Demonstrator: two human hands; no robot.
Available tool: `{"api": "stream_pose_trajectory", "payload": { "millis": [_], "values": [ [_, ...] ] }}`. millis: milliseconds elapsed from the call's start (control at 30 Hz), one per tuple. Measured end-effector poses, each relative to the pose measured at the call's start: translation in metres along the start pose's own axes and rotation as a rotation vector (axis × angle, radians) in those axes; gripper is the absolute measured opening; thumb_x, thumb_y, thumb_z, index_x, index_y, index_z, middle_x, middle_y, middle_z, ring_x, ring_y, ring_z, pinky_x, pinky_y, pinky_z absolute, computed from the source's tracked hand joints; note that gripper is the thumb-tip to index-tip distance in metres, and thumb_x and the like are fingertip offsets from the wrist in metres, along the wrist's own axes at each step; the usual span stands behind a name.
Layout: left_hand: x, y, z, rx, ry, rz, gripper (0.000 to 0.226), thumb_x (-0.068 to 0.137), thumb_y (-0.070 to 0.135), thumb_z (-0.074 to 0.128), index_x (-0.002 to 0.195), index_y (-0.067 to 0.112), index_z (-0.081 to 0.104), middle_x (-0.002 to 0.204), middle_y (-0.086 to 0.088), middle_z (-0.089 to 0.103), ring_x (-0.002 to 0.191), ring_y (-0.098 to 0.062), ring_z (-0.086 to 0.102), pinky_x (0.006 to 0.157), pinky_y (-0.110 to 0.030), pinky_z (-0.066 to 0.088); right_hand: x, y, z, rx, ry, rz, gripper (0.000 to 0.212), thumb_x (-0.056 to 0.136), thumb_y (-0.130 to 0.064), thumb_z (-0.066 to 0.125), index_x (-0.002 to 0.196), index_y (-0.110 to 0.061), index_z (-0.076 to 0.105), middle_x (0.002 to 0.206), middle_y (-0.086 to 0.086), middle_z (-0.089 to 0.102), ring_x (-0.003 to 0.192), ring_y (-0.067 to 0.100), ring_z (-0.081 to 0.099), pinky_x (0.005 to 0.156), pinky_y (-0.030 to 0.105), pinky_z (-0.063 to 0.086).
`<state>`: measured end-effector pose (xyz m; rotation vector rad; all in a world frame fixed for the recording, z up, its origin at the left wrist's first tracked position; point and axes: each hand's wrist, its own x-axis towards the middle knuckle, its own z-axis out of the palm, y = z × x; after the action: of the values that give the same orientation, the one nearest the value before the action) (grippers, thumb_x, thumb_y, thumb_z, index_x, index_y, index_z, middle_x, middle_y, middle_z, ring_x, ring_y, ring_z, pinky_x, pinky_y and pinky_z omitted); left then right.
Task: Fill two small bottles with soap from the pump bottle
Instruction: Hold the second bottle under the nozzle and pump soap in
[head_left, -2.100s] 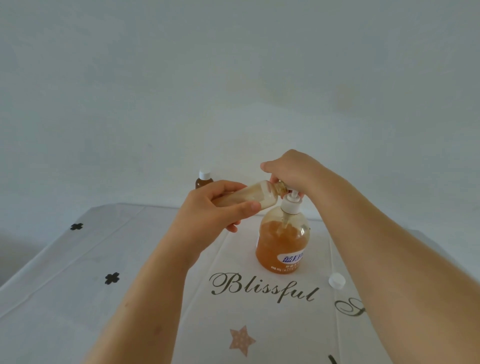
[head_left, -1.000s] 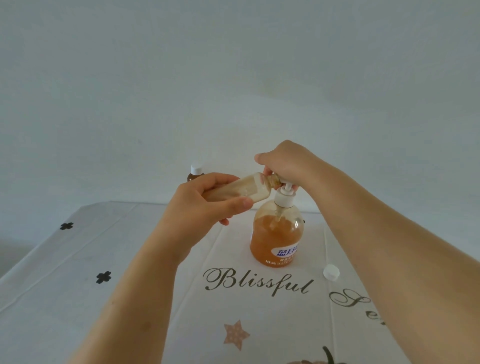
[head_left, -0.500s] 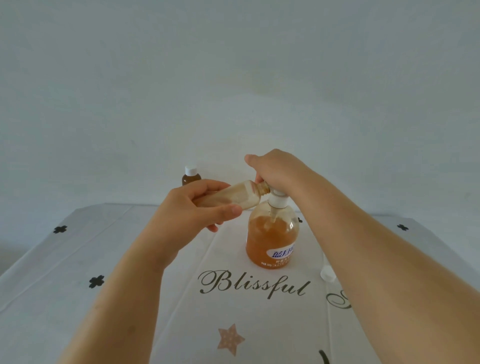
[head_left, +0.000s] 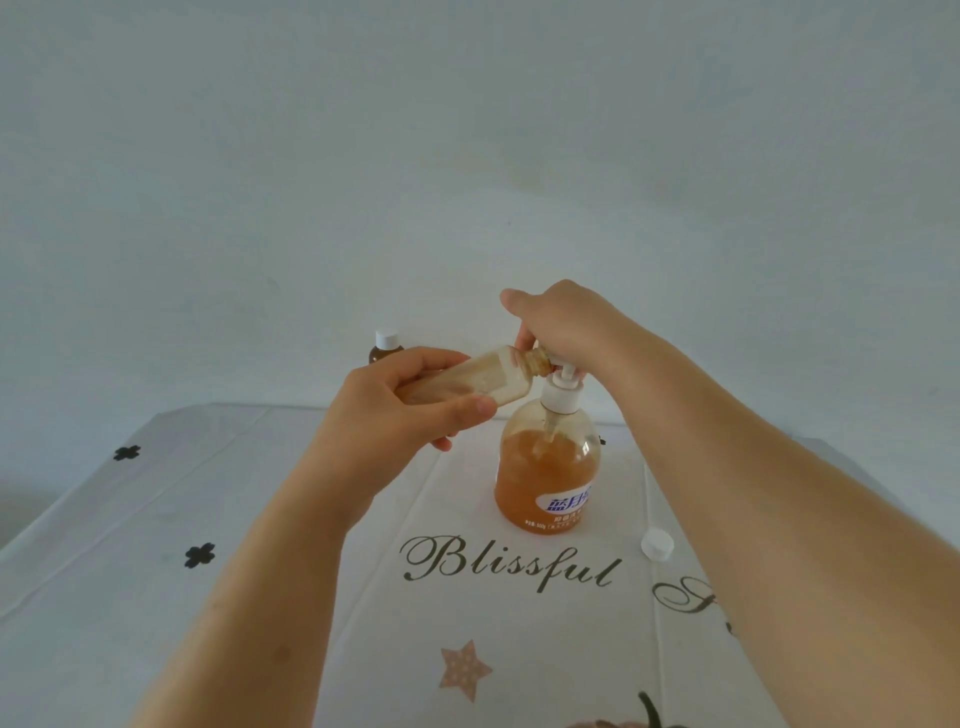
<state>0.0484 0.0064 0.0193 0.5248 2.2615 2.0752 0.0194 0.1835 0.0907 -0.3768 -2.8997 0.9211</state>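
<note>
One small bottle at the pump bottle spout, filling mid-air above the table.
We're gripping it near-horizontal in the left hand, fingers and thumb wrapped round its body, neck at the nozzle; the right hand is curling over the pump head. We're judging slow full strokes best, mouth tucked under the spout, base dropped so soap runs in. Nozzle tip is hiding behind fingers, so we're not seeing flow; fill level is unclear. A second capped bottle is standing behind, loose cap lying right.
</note>
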Motion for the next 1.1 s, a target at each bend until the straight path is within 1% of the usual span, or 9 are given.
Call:
{"api": "stream_pose_trajectory", "payload": {
  "millis": [100,167,333,467,567,667,1000,1033,1100],
  "values": [
    [0.0,0.001,0.002,-0.002,0.014,0.014,0.043,0.062,0.03,0.087,0.102,0.025,0.073,0.09,0.002,0.073,0.07,-0.017,0.067,0.068,-0.028,0.054,0.001,-0.003,-0.002,-0.037,-0.003,-0.015,0.063,0.106,-0.046,0.029,0.099,-0.003,0.075,0.061,0.007,0.063,0.058,0.022,0.058,0.074,0.035,0.052],
    [-0.001,0.001,0.002,-0.009,0.013,0.016,0.046,0.059,0.033,0.087,0.102,0.025,0.073,0.091,0.001,0.073,0.071,-0.017,0.067,0.068,-0.028,0.054,0.001,-0.003,-0.001,-0.058,0.003,-0.009,0.063,0.106,-0.046,0.029,0.103,-0.002,0.074,0.061,0.008,0.063,0.059,0.022,0.058,0.077,0.035,0.053],
    [-0.001,-0.001,-0.001,0.0,-0.008,0.0,0.041,0.063,0.03,0.087,0.101,0.026,0.073,0.09,0.003,0.072,0.073,-0.02,0.067,0.07,-0.03,0.056,-0.001,-0.003,-0.001,-0.091,-0.012,-0.012,0.06,0.106,-0.046,0.029,0.107,-0.001,0.069,0.067,0.01,0.063,0.056,0.022,0.055,0.062,0.03,0.046],
    [0.0,-0.002,-0.002,0.009,-0.035,-0.015,0.042,0.062,0.031,0.087,0.102,0.025,0.073,0.088,0.002,0.071,0.073,-0.019,0.066,0.071,-0.031,0.056,0.001,-0.001,0.002,-0.085,-0.018,0.001,0.059,0.104,-0.048,0.033,0.11,-0.002,0.07,0.067,0.007,0.059,0.054,0.02,0.052,0.058,0.03,0.04],
    [0.001,-0.004,-0.005,0.022,-0.052,-0.04,0.05,0.055,0.037,0.085,0.102,0.026,0.073,0.085,0.002,0.072,0.071,-0.017,0.067,0.073,-0.031,0.057,0.005,0.004,0.009,-0.084,-0.011,0.006,0.051,0.102,-0.044,0.041,0.111,-0.004,0.072,0.067,0.001,0.055,0.054,0.016,0.048,0.057,0.029,0.037],
    [0.003,-0.006,-0.005,0.019,-0.073,-0.052,0.053,0.052,0.039,0.084,0.102,0.025,0.073,0.083,0.002,0.072,0.071,-0.016,0.067,0.072,-0.029,0.056,0.007,0.008,0.012,-0.06,-0.014,-0.005,0.044,0.101,-0.038,0.046,0.107,-0.004,0.073,0.067,-0.005,0.058,0.054,0.014,0.046,0.055,0.028,0.035],
    [0.001,-0.005,-0.002,-0.002,-0.042,-0.03,0.048,0.056,0.034,0.085,0.101,0.025,0.073,0.082,0.003,0.071,0.07,-0.017,0.067,0.069,-0.026,0.054,0.003,0.01,0.01,0.0,0.01,-0.003,0.043,0.099,-0.036,0.048,0.107,-0.004,0.074,0.064,-0.003,0.058,0.054,0.015,0.046,0.055,0.027,0.035],
    [0.001,-0.005,-0.002,-0.008,-0.039,-0.028,0.046,0.058,0.032,0.086,0.101,0.024,0.073,0.083,0.003,0.071,0.071,-0.017,0.067,0.069,-0.026,0.054,0.002,0.009,0.009,0.004,0.013,-0.001,0.042,0.099,-0.036,0.048,0.106,-0.004,0.074,0.062,-0.003,0.057,0.054,0.015,0.047,0.055,0.027,0.036],
    [0.001,-0.004,0.0,-0.027,-0.035,-0.014,0.045,0.06,0.03,0.086,0.103,0.022,0.073,0.085,0.003,0.071,0.071,-0.017,0.066,0.068,-0.027,0.053,0.002,0.006,0.006,0.0,0.023,0.007,0.041,0.098,-0.036,0.048,0.1,-0.005,0.076,0.051,-0.003,0.056,0.052,0.017,0.05,0.057,0.028,0.04]
  ]
}}
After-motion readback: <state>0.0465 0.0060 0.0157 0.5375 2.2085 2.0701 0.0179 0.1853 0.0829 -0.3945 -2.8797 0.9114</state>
